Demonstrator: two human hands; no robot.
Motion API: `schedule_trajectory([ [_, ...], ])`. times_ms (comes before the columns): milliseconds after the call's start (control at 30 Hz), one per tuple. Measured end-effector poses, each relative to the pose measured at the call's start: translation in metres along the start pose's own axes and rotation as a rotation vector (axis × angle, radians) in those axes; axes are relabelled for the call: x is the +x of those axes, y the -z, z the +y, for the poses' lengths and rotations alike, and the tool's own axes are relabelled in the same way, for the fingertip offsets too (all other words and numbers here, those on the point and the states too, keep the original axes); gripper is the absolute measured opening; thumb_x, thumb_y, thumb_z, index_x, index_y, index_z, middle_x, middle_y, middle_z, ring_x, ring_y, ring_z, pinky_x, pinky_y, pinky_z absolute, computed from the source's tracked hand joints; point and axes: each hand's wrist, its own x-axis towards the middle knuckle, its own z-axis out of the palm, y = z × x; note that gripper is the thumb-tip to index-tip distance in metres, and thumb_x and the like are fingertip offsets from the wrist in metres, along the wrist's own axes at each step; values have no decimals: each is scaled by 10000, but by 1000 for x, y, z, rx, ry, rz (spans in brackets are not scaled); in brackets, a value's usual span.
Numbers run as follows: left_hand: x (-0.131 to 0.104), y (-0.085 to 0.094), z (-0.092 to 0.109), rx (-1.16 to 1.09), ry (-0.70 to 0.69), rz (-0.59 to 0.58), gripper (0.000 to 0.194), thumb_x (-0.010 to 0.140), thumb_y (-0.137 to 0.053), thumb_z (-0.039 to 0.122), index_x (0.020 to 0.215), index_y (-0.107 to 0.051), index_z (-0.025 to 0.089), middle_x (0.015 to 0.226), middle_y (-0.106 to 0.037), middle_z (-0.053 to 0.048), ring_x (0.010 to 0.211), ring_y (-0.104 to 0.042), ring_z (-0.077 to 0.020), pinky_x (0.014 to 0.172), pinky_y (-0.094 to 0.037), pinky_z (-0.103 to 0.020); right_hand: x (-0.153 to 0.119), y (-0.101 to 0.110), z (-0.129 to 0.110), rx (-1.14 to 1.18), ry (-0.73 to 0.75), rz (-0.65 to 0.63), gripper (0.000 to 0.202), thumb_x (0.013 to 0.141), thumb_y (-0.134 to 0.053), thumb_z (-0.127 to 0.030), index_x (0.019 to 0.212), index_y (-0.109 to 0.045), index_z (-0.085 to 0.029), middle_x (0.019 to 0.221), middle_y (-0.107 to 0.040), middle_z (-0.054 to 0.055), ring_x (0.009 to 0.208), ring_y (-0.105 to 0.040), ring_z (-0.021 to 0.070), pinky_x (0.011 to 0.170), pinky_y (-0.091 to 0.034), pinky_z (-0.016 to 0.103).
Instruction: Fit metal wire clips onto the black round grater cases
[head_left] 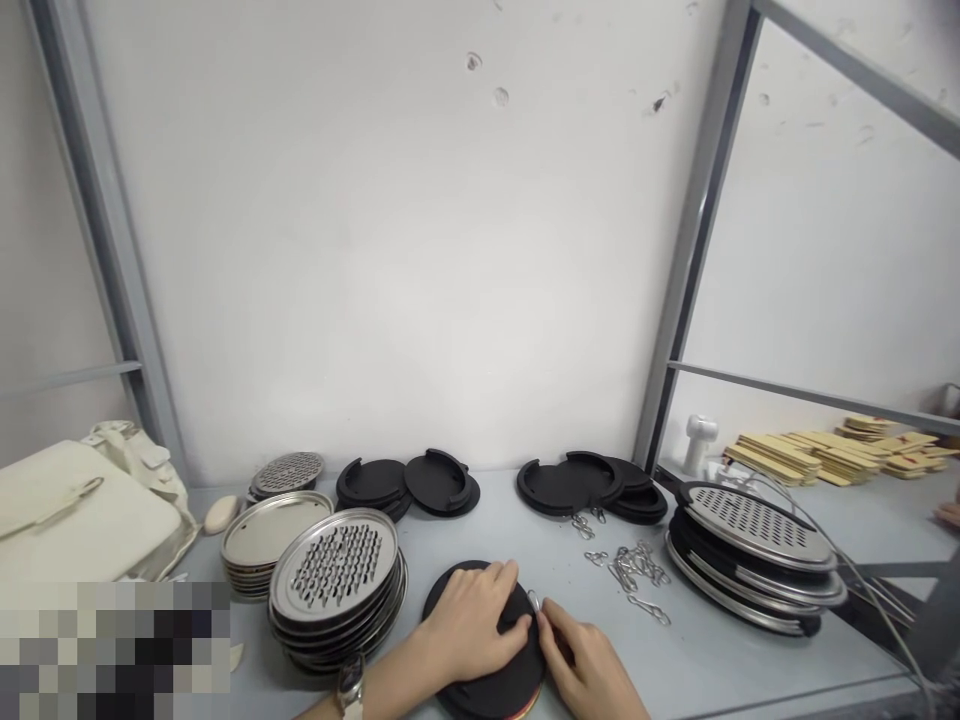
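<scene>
A round black disc (499,690) lies at the front centre of the grey table, with a thin red and yellow edge showing underneath. My left hand (476,620) rests flat on top of it, fingers spread. At the disc's right edge, my right hand (589,665) pinches a small silver wire clip (534,600). More metal clips (634,568) lie loose to the right. Left of my hands stands a stack of round metal grater plates (337,565), beside a stack of plain metal discs (277,530).
Black round holders (375,485) and more black holders (570,485) lie along the wall. Assembled graters (757,530) are piled right. Wooden pieces (832,455) sit beyond the metal frame (694,220). A cream bag (90,510) is left.
</scene>
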Motion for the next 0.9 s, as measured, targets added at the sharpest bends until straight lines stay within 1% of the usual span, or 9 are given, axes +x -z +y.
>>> schedule_trajectory([
  [67, 0, 1, 0, 3, -30, 10, 222, 869, -479, 380, 1046, -462, 247, 991, -585, -21, 854, -607, -233, 708, -472, -341, 0, 1, -1, -2, 9, 2, 316, 965, -275, -405, 761, -433, -222, 572, -530, -17, 516, -493, 144, 540, -304, 246],
  [200, -1, 3, 1, 19, -82, 11, 142, 880, -468, 347, 1003, -479, 278, 980, -543, -1, 836, -605, -208, 678, -471, -308, 0, 1, -1, 19, 20, 8, 310, 962, -291, -397, 757, -441, -220, 575, -550, -10, 518, -516, 145, 529, -306, 242],
  [367, 0, 4, 0, 20, -91, 2, 194, 885, -467, 339, 1075, -475, 297, 989, -527, -10, 826, -598, -196, 678, -469, -294, 0, -1, 2, -5, 23, 16, 316, 966, -284, -390, 758, -453, -221, 576, -569, -2, 508, -536, 151, 518, -305, 246],
  [500, 1, 5, 0, 27, -110, -6, 191, 901, -448, 336, 1084, -477, 291, 993, -518, -15, 828, -595, -188, 692, -468, -285, 0, -1, 1, -21, 40, 34, 309, 974, -268, -376, 814, -481, -220, 608, -595, 6, 521, -560, 162, 534, -314, 255],
  [900, 0, 9, 1, 108, -178, -2, 174, 921, -420, 328, 1073, -481, 269, 986, -508, -21, 809, -589, -182, 675, -468, -286, -1, 3, -5, -50, 48, 32, 306, 972, -283, -368, 798, -486, -218, 573, -582, 1, 498, -547, 161, 511, -309, 254],
])
